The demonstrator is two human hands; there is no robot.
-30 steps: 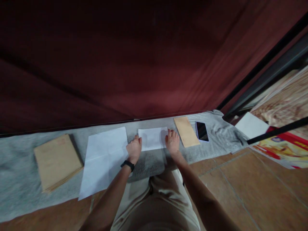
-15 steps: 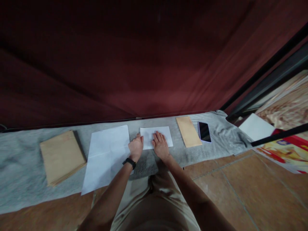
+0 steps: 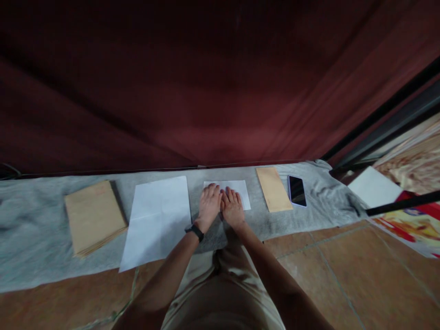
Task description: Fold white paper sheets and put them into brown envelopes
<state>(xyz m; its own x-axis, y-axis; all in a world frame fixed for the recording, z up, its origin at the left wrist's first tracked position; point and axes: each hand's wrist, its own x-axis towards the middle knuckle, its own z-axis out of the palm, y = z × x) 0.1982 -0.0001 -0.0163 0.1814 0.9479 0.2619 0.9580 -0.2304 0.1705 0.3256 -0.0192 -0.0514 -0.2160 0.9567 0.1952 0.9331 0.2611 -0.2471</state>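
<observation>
A folded sheet of white paper lies on the grey cloth in front of me. My left hand, with a dark band on its wrist, rests flat on the paper's left part, fingers stretched out. Beside it my right hand presses flat on the middle, fingers spread. The two hands almost touch and hide much of the paper. To the left lie larger white sheets with fold creases. A brown envelope lies to the right.
A stack of brown envelopes lies at the far left of the grey cloth. A phone sits right of the single envelope. A dark red panel rises behind. At right are a black metal bar and a printed box.
My left hand has moved right from the paper's left edge onto the sheet and opened flat next to my right hand. The view has shifted slightly.
</observation>
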